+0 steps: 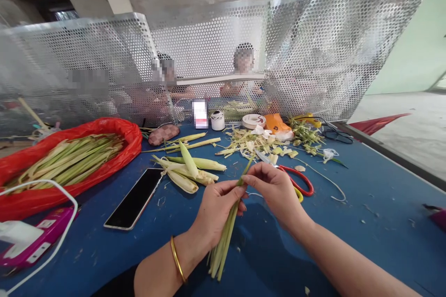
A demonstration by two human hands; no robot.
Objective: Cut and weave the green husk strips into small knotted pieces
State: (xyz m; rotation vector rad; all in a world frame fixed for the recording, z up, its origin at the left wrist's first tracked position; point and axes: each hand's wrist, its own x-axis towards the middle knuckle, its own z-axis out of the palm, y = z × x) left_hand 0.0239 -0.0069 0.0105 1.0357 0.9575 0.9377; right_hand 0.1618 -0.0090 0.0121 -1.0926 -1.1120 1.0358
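Near the middle of the table, my left hand [218,211] is closed around a bundle of long, narrow green leaf strips [225,246]. The strips' lower ends fan out toward me, and a pointed green end sticks up past my fingers. My right hand [275,190] pinches at the upper part of the same bundle, thumb against the fingers, touching my left fingertips. A short piece of white thread [255,194] shows beside the right fingers. Just behind that hand lie red-handled scissors [299,180], partly hidden by it. Pale green husks [195,169] lie beyond my left hand.
A red plastic bag [134,137] full of long leaf strips stands at left. Nearby are a dark-screened phone [137,199] and a purple power strip [52,229] with a white cable. Trimmings [240,141], tape [253,121] and a thread spool [218,120] sit before a perforated metal screen [209,32]; people sit behind it.
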